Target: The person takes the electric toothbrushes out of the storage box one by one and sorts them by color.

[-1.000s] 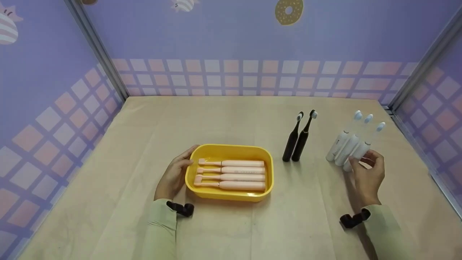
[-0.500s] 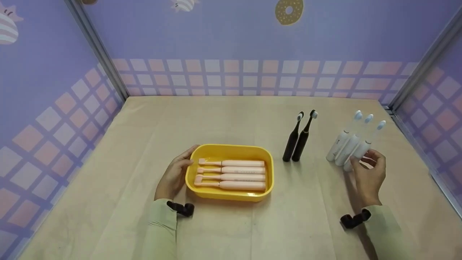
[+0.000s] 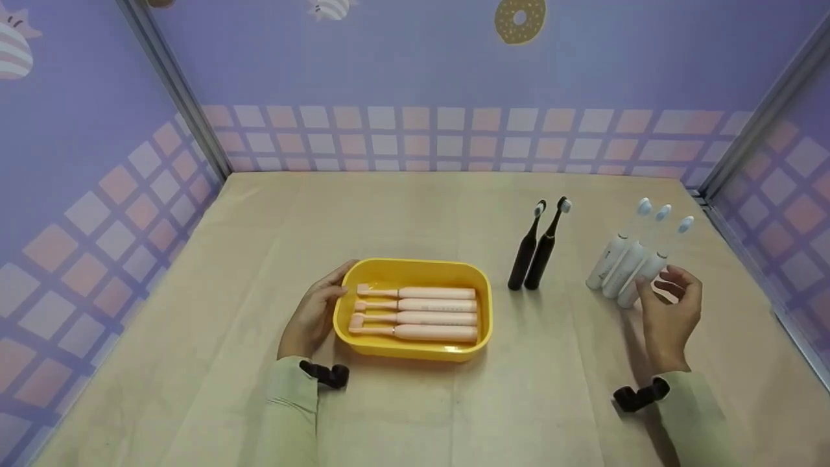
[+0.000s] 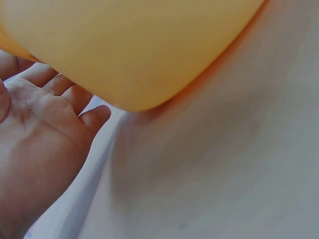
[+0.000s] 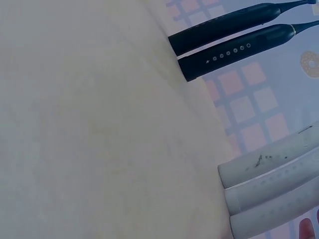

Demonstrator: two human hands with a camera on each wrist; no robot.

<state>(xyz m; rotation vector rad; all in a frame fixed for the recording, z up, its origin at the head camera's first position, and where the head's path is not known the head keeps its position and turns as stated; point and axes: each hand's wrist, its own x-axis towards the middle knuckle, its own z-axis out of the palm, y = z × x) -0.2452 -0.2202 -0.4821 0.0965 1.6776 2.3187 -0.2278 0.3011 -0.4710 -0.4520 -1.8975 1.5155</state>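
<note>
My left hand (image 3: pixel 316 314) grips the left end of a yellow plastic tray (image 3: pixel 415 353), thumb at the rim; in the left wrist view its fingers go behind the tray's outer wall. Several pink electric toothbrushes (image 3: pixel 436 318) lie side by side in the tray, heads to the left. To the right, three white electric toothbrushes (image 3: pixel 624 274) stand upright in a close row. Beside the rightmost one is my right hand (image 3: pixel 671 318), fingers loosened and thumb tip overlapping its handle. Only fingertips (image 5: pixel 306 230) of that hand show in the right wrist view.
Two black electric toothbrushes (image 3: pixel 532 259) stand upright between the tray and the white ones. A pale cloth covers the table (image 3: pixel 363 214). Patterned purple panels (image 3: pixel 402 71) enclose the back and sides, with metal posts (image 3: pixel 175 84) at the corners.
My right hand has loosened its pinch on the rightmost white toothbrush and shifted slightly right. That toothbrush stays standing. My left hand and the tray have not moved.
</note>
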